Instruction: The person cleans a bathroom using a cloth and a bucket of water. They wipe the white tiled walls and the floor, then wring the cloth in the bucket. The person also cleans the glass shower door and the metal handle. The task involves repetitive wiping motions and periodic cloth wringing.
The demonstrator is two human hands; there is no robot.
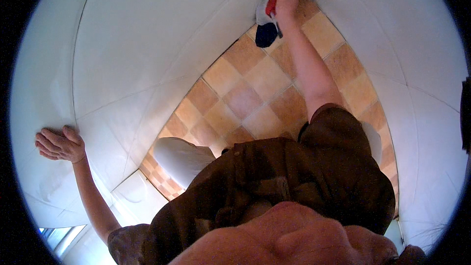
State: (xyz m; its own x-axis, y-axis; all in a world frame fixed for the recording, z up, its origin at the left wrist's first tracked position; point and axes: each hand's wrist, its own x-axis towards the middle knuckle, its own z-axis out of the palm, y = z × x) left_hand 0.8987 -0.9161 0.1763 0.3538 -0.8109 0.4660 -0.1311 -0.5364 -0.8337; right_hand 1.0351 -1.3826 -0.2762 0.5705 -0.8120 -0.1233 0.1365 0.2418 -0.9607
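My right hand [287, 9] reaches down into the far corner, where two white walls meet the floor. Its fingers are curled round something I cannot make out, with a thin grey and dark piece [277, 27] showing below the hand. Against the hand is a red patch [271, 5] on a whitish, rounded object [263, 11], whose kind is unclear. A dark blue, rounded item [266, 35] rests on the floor just nearer. Far to the left, my left hand [60, 145] lies flat on the white wall, fingers stretched out, holding nothing.
The floor has tan and brown square tiles [244, 99] and narrows toward the corner. White walls rise at the left [132, 44] and right [417, 64], with fine seam lines. A bent, light-trousered knee [179, 159] is above the floor. A window-like bright opening [64, 238] shows at the lower left.
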